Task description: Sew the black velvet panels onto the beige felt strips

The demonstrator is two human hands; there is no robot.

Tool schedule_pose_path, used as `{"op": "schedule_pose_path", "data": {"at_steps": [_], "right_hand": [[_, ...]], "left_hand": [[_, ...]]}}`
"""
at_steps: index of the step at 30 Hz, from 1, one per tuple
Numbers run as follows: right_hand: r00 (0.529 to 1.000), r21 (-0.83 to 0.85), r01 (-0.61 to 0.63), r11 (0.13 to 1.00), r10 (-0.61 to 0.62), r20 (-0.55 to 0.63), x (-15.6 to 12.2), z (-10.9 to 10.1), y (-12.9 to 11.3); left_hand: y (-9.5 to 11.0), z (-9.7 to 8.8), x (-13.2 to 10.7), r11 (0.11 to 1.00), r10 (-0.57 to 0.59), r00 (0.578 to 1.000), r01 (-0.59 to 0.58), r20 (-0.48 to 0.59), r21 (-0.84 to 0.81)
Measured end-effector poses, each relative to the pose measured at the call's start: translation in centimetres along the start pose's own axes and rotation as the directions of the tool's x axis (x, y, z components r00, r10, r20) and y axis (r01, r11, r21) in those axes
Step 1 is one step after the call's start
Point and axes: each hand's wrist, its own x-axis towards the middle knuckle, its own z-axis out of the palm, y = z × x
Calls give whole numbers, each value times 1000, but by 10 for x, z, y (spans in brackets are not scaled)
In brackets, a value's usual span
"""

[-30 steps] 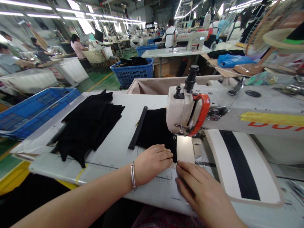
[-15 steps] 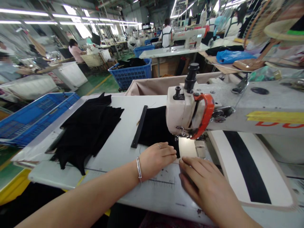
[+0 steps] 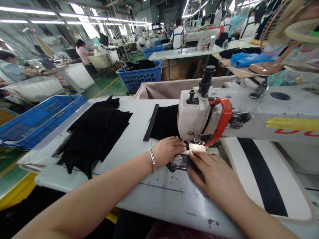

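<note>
My left hand [image 3: 168, 151] lies flat with fingers extended at the near edge of a black fabric piece [image 3: 165, 121], just left of the sewing machine's needle area. My right hand [image 3: 216, 172] rests palm down, fingers stretched, its tips on a small cream-white piece [image 3: 197, 148] below the presser foot. The machine head [image 3: 190, 116] stands over both pieces and hides where they meet. A dark straight strip [image 3: 151, 122] runs along the fabric's left edge. Between my hands, the worn metal plate [image 3: 179, 161] of the machine bed shows.
A pile of black cut pieces [image 3: 94, 136] lies on the table's left. Beyond it is a blue crate [image 3: 45, 116]. A cream panel with a black stripe [image 3: 264, 179] lies under the machine arm at right. Another blue crate [image 3: 142, 78] stands behind; people sit farther off.
Both hands have slid forward, toward the needle. The black fabric and its dark strip have moved away from me, and the metal plate is now uncovered. The view has shifted slightly.
</note>
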Motion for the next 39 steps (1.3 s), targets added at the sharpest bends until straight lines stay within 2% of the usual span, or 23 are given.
{"op": "schedule_pose_path", "data": {"at_steps": [8,16,20,30,35,39], "right_hand": [[999,-77,-36,996,35,-11,8,7,5],[996,34,-90,995,90,-7,12,9,3],[993,33,-110,993,111,-36,14,4,-1],[990,44,-116,992,119,-81,14,-3,-11],[984,35,-135,990,138,-113,-9,-22,1],[941,-122,-296,947,267,-208,-49,-34,28]], "left_hand": [[-7,1,9,995,-96,994,95,-56,-17],[-7,0,11,992,-123,990,123,-75,-2],[-8,2,11,988,-154,985,154,-79,-6],[-7,10,7,990,-142,974,139,-174,-30],[-3,6,5,983,-179,953,185,-243,2],[-13,-2,14,969,-209,945,234,-250,78]]}}
